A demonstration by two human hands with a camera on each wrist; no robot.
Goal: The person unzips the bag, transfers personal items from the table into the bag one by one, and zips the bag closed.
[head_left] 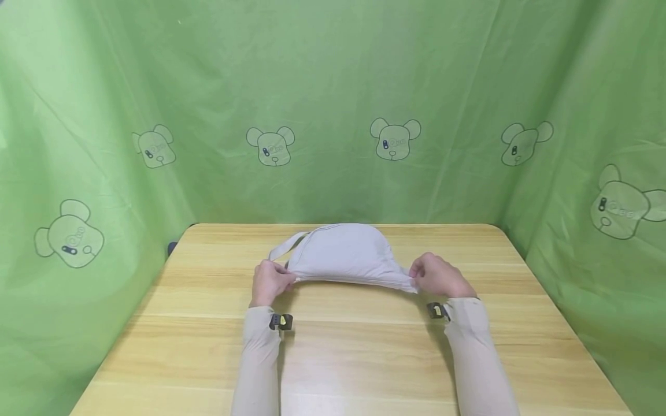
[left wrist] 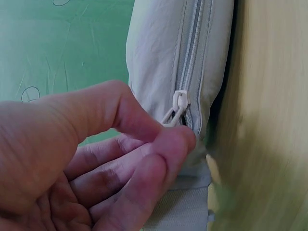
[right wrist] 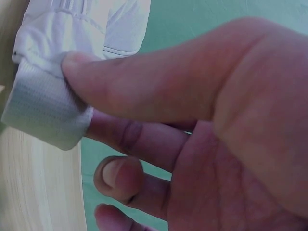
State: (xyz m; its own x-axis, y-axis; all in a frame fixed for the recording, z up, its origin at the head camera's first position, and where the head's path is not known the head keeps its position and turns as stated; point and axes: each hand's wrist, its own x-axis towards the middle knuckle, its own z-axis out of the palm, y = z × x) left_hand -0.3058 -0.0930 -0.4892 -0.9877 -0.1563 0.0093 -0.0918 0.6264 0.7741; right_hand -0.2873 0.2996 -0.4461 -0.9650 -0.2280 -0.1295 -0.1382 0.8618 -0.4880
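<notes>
A pale grey-white fabric waist bag [head_left: 340, 251] lies near the table's far edge, its long zipper [left wrist: 191, 53] running along the side that faces me. At the bag's left end my left hand [head_left: 270, 281] pinches the cord pull of the zipper slider [left wrist: 181, 100] between thumb and finger. The slider sits close to that end, with a small dark gap beside it. My right hand [head_left: 438, 274] grips the opposite end, where a webbing strap [right wrist: 45, 106] joins the bag. Its thumb presses on the fabric there, while its other fingers curl below.
Another stretch of strap [head_left: 286, 245] loops out behind the left hand. The wooden table [head_left: 359, 358] extends toward me and to both sides. Green curtains [head_left: 333, 69] with bear-head prints hang behind and on either side of it.
</notes>
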